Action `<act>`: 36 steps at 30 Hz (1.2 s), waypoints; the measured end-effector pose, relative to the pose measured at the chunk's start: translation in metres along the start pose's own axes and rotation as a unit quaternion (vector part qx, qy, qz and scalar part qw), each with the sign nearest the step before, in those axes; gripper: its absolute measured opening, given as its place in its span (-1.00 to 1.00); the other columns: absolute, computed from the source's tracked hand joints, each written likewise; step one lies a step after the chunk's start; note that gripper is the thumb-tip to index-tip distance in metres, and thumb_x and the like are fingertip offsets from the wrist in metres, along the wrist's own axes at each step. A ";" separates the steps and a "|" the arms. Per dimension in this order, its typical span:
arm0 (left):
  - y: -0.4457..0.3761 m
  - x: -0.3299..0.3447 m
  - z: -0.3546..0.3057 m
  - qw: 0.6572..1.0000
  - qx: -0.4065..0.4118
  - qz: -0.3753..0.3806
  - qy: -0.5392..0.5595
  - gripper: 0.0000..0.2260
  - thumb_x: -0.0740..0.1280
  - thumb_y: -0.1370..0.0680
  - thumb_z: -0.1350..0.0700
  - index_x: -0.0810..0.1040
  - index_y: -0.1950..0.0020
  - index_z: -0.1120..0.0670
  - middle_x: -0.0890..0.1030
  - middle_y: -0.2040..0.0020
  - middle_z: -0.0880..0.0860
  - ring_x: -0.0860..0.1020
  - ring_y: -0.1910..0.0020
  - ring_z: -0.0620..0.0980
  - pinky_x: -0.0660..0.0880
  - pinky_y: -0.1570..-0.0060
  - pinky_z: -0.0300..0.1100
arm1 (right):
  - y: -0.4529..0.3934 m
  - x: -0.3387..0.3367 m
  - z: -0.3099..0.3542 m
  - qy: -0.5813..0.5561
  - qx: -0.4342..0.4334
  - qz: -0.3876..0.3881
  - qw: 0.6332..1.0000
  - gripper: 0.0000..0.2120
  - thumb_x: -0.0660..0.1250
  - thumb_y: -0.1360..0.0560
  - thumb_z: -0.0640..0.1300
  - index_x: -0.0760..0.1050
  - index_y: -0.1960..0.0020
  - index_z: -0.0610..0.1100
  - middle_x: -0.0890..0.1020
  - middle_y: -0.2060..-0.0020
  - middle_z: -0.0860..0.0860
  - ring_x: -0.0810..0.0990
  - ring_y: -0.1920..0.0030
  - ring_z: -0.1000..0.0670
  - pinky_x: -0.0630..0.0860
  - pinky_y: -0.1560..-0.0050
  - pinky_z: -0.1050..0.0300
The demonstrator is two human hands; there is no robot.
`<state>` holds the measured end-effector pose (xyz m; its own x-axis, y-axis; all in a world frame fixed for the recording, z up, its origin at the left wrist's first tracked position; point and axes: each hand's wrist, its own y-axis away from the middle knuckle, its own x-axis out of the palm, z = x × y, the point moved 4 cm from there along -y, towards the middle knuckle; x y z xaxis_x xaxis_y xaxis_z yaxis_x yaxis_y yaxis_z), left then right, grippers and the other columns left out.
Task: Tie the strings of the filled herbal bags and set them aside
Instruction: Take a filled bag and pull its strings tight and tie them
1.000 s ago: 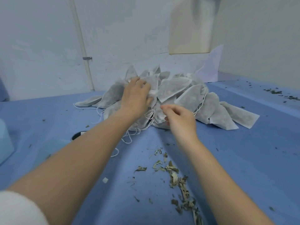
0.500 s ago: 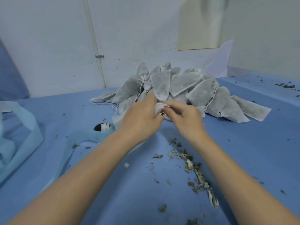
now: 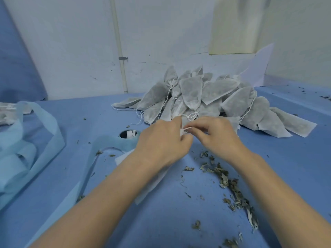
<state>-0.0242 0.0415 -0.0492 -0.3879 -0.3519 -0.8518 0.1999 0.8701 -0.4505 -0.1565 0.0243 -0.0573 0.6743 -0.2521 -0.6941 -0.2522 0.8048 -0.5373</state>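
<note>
A pile of filled white herbal bags point(image 3: 211, 97) with loose drawstrings lies at the back of the blue table point(image 3: 286, 167). In front of it my left hand point(image 3: 163, 142) grips the gathered neck of one white bag point(image 3: 152, 185), whose body runs down under my left wrist and is mostly hidden. My right hand point(image 3: 216, 136) pinches the bag's white string point(image 3: 186, 129) right beside my left fingertips. Both hands touch at the bag's neck.
Light blue fabric strips point(image 3: 23, 158) coil at the left edge. A round hole point(image 3: 128, 134) in the table lies left of my hands. Dried herb scraps point(image 3: 231, 187) are scattered to the right front. White wall and a pipe point(image 3: 121, 68) stand behind.
My left hand took a bag off the pile and drew it toward me. My right hand closed in on its string. The view has swung left, bringing the blue strips into sight.
</note>
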 end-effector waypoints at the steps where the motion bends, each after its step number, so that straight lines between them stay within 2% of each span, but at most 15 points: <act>1: 0.000 0.001 0.001 1.000 -0.002 0.002 -0.013 -0.83 0.16 -0.53 -0.08 0.42 0.02 -0.02 0.42 0.26 -0.02 0.39 0.16 0.06 0.16 0.41 -0.18 | 0.000 0.001 0.000 0.015 -0.010 0.001 1.000 -0.85 0.34 -0.54 -0.24 0.67 -0.03 -0.17 0.70 0.08 -0.04 0.62 0.05 0.00 0.46 -0.04 0.23; 4: 0.001 0.007 0.007 0.999 0.004 0.028 -0.025 -0.78 0.11 -0.60 -0.12 0.45 0.00 -0.02 0.47 0.22 0.00 0.43 0.12 0.05 0.26 0.28 -0.13 | 0.001 0.004 -0.003 0.025 -0.006 0.009 1.000 -0.84 0.31 -0.55 -0.23 0.66 -0.04 -0.17 0.69 0.07 -0.03 0.61 0.03 0.01 0.43 -0.04 0.29; 9: 0.002 0.014 0.017 0.996 0.006 0.076 0.037 -0.77 0.07 -0.64 0.01 0.41 0.06 0.10 0.54 0.11 0.06 0.48 0.04 0.12 0.43 0.03 0.01 | 0.001 0.002 -0.012 0.060 0.009 0.030 0.998 -0.84 0.31 -0.57 -0.17 0.65 -0.06 -0.14 0.66 0.07 -0.03 0.57 0.03 0.01 0.42 -0.04 0.24; 13: 0.005 0.018 0.018 0.994 0.004 0.086 0.059 -0.80 0.08 -0.64 0.07 0.46 -0.01 0.10 0.58 0.04 0.06 0.50 0.01 0.12 0.45 -0.02 0.05 | 0.000 0.008 -0.016 0.167 0.002 0.095 0.981 -0.78 0.25 -0.60 -0.12 0.60 -0.16 -0.12 0.60 -0.08 -0.03 0.50 -0.15 -0.02 0.35 -0.16 0.22; 15: 0.005 0.019 0.017 0.996 0.009 0.082 0.043 -0.79 0.07 -0.65 0.05 0.46 -0.06 0.09 0.57 0.01 0.06 0.50 -0.01 0.11 0.45 -0.01 0.05 | 0.001 0.009 -0.011 0.068 0.030 0.076 0.994 -0.81 0.26 -0.59 -0.14 0.62 -0.12 -0.05 0.62 -0.10 0.06 0.50 -0.18 0.09 0.35 -0.22 0.25; 17: 0.005 0.018 0.018 0.997 0.012 0.073 0.036 -0.76 0.06 -0.65 0.04 0.47 -0.13 0.08 0.56 -0.02 0.06 0.50 -0.04 0.09 0.45 -0.02 0.05 | 0.003 0.016 -0.004 -0.107 0.084 0.059 0.989 -0.81 0.26 -0.57 -0.18 0.61 -0.02 0.04 0.66 0.01 0.15 0.55 -0.08 0.21 0.40 -0.12 0.38; 20: 0.005 0.016 0.019 0.997 0.021 0.061 0.045 -0.75 0.07 -0.64 0.05 0.48 -0.21 0.02 0.56 -0.03 0.05 0.51 -0.06 0.08 0.44 -0.03 0.04 | 0.003 0.034 0.000 -0.277 0.167 0.073 0.944 -0.82 0.20 -0.58 -0.21 0.55 0.01 -0.02 0.68 0.19 0.05 0.64 0.17 0.05 0.49 0.00 0.14; 21: 0.005 0.016 0.019 0.997 0.022 0.060 0.052 -0.75 0.07 -0.64 0.04 0.49 -0.19 0.03 0.56 -0.03 0.05 0.51 -0.05 0.08 0.44 -0.04 0.04 | 0.003 0.038 0.001 -0.304 0.195 0.070 0.930 -0.83 0.18 -0.59 -0.20 0.53 0.04 -0.05 0.64 0.26 0.03 0.59 0.30 0.01 0.48 0.10 0.08; 23: 0.005 0.016 0.018 0.997 0.022 0.053 0.059 -0.76 0.07 -0.64 0.02 0.49 -0.11 0.06 0.55 0.00 0.04 0.50 -0.04 0.08 0.43 -0.03 0.03 | 0.004 0.040 -0.001 -0.298 0.236 0.063 0.923 -0.78 0.18 -0.60 -0.12 0.51 0.18 -0.06 0.54 0.40 0.08 0.42 0.47 0.07 0.40 0.31 0.20; 25: 0.004 0.014 0.021 0.997 0.014 0.037 0.065 -0.78 0.08 -0.64 0.02 0.47 -0.03 0.09 0.56 0.03 0.04 0.49 -0.01 0.09 0.42 -0.02 0.02 | 0.004 0.037 -0.004 -0.274 0.257 0.058 0.925 -0.69 0.22 -0.58 -0.04 0.50 0.32 -0.05 0.41 0.51 0.14 0.29 0.54 0.13 0.27 0.48 0.31; 28: 0.000 0.011 0.028 0.993 -0.015 0.027 0.114 -0.81 0.13 -0.63 0.04 0.47 0.02 0.10 0.59 0.09 0.03 0.50 0.03 0.08 0.43 -0.02 0.00 | 0.004 0.031 -0.004 -0.295 0.279 0.053 0.912 -0.63 0.30 -0.54 -0.03 0.41 0.43 -0.07 0.29 0.59 0.15 0.17 0.59 0.13 0.15 0.58 0.33; 30: 0.000 0.010 0.030 0.984 -0.032 0.016 0.177 -0.88 0.17 -0.62 0.08 0.46 0.05 0.05 0.61 0.18 -0.04 0.53 0.12 -0.05 0.45 0.02 -0.13 | 0.003 0.032 -0.003 -0.403 0.310 0.045 0.860 -0.65 0.29 -0.53 -0.08 0.35 0.41 -0.07 0.22 0.58 0.13 0.10 0.57 0.12 0.07 0.60 0.32; 33: 0.002 0.010 0.030 0.958 -0.067 -0.021 0.279 -0.92 0.25 -0.57 0.12 0.48 0.12 -0.01 0.63 0.28 -0.12 0.48 0.31 -0.30 0.34 0.28 -0.48 | 0.003 0.039 0.002 -0.606 0.342 0.033 0.717 -0.78 0.17 -0.50 -0.19 0.36 0.32 -0.13 0.17 0.57 0.11 -0.02 0.52 0.12 -0.04 0.61 0.32; 35: 0.004 0.011 0.032 0.943 -0.093 -0.043 0.316 -0.92 0.32 -0.53 0.11 0.52 0.16 -0.02 0.65 0.28 -0.14 0.51 0.25 -0.33 0.31 0.26 -0.54 | 0.004 0.043 0.006 -0.691 0.339 0.013 0.638 -0.95 0.17 -0.37 -0.25 0.40 0.25 -0.19 0.19 0.58 0.09 -0.03 0.51 0.10 -0.04 0.61 0.32; 36: 0.005 0.012 0.033 0.939 -0.103 -0.053 0.324 -0.93 0.34 -0.52 0.11 0.54 0.17 -0.01 0.66 0.27 -0.14 0.52 0.21 -0.32 0.30 0.24 -0.55 | 0.004 0.045 0.006 -0.717 0.334 -0.002 0.612 -0.92 0.19 -0.32 -0.26 0.42 0.21 -0.21 0.20 0.58 0.09 -0.01 0.54 0.11 -0.03 0.62 0.32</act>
<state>0.0015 0.0304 -0.0703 -0.8748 -0.2139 -0.4347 -0.0221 0.9139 -0.4053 -0.1229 0.0200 -0.0878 0.7111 0.0906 0.6972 -0.2321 0.9663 0.1111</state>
